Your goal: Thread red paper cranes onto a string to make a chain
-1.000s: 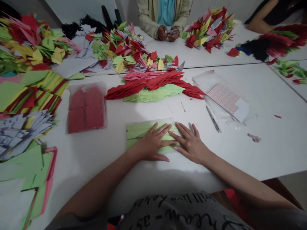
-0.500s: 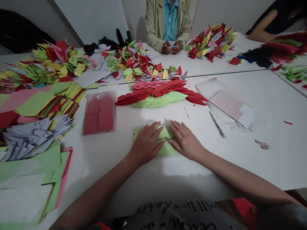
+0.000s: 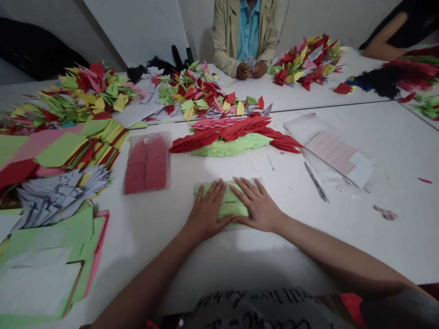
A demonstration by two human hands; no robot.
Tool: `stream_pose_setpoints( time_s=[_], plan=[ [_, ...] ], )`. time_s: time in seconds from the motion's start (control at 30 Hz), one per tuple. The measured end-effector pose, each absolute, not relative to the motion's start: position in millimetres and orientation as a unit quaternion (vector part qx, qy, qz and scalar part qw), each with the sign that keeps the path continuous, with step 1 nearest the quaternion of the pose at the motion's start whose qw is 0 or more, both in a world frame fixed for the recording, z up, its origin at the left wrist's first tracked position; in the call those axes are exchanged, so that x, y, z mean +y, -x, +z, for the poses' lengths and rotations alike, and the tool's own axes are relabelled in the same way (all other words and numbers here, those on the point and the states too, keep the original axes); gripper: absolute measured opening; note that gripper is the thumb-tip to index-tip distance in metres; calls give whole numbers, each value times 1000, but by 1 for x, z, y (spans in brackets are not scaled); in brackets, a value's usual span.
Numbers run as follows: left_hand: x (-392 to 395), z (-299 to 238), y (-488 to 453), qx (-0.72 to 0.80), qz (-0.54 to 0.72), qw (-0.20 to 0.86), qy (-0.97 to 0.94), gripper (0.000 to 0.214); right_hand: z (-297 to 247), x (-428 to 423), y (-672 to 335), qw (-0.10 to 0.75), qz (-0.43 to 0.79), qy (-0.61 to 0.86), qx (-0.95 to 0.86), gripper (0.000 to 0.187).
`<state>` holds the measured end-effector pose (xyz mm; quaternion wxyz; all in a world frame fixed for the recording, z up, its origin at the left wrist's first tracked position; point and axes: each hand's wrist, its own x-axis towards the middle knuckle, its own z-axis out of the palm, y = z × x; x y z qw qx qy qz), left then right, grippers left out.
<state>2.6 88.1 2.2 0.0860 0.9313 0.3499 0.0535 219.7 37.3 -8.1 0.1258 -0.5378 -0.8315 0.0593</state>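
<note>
Under both palms lies a flat clear packet of green folded paper (image 3: 233,201) on the white table. My left hand (image 3: 206,211) presses on its left part, fingers stretched out. Flat on its right part is my right hand (image 3: 259,206), fingers spread. The two thumbs nearly meet at the packet's near edge, and the hands hide much of it. To the left is a similar clear packet with red folded paper (image 3: 147,165). Beyond the hands lie a light green pleated paper piece (image 3: 235,145) and red pleated paper pieces (image 3: 245,127).
A safety pin (image 3: 270,163), a pen (image 3: 316,182) and a pink-patterned sheet (image 3: 329,152) on clear plastic lie to the right. Paper stacks (image 3: 61,148) fill the left side. Piles of colourful folded paper (image 3: 199,93) line the back, where a person in a beige jacket (image 3: 224,39) sits.
My hands have moved slightly nearer to me over the green packet, and the thumbs have come together at its near edge. The view has shifted a little.
</note>
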Motion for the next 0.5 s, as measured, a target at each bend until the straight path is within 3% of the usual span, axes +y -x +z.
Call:
stream_pose_setpoints(
  time_s=[0.4,0.5],
  plan=[
    [88,0,-5,355,54,98,-928,79,-13,38,-219,119,60,539,-832,90],
    [96,7,0,349,45,131,-927,62,-11,41,-222,121,68,532,-836,89]
  ],
)
